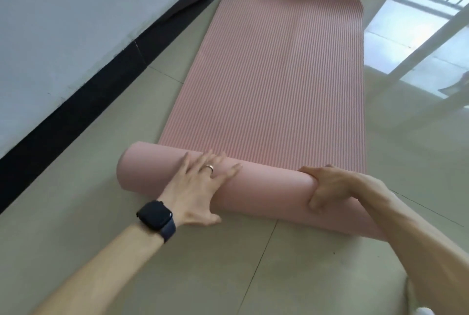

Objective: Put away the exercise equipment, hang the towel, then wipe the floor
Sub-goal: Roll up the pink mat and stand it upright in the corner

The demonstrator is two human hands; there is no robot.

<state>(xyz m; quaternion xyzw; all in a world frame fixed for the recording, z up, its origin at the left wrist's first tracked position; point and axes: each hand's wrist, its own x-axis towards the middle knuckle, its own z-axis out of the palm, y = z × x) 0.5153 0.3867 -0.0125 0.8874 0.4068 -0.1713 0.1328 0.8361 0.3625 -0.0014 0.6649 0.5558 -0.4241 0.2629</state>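
Rolling up the mat (274,73), the first step of putting equipment away. The left hand (200,187) presses its rolled part with straight, spread fingers; the right hand (327,187) grips it, fingers curled over. Most of the mat lies flat beyond both hands. The next move likely calls for an even forward push that keeps the edges aligned.

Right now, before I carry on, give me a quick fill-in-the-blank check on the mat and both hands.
The mat is ___ in colour.
The left hand, pressing flat on the mat, has a black ___ on its wrist.
The right hand grips the mat's ___ end.
Missing words: pink; watch; rolled.
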